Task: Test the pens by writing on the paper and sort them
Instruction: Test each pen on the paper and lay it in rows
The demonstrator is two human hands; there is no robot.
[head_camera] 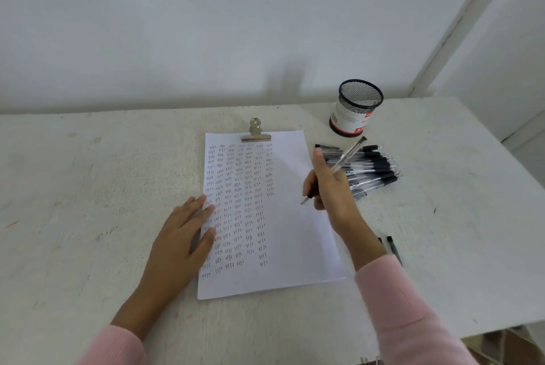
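Observation:
A white sheet of paper (295, 235) lies on the table under a metal clip (256, 134); columns of small written marks cover its left and middle. My left hand (182, 232) rests flat on the paper's left edge. My right hand (330, 188) grips a clear pen (348, 155) with a black grip, its tip just above the blank right part of the sheet. A pile of several similar pens (371, 170) lies to the right of the paper. Two more pens (393, 248) lie apart near my right forearm.
A black mesh pen cup (355, 108) with a white label stands behind the pile, holding nothing that I can see. The white table (88, 188) ends at a wall behind and at an edge on the right.

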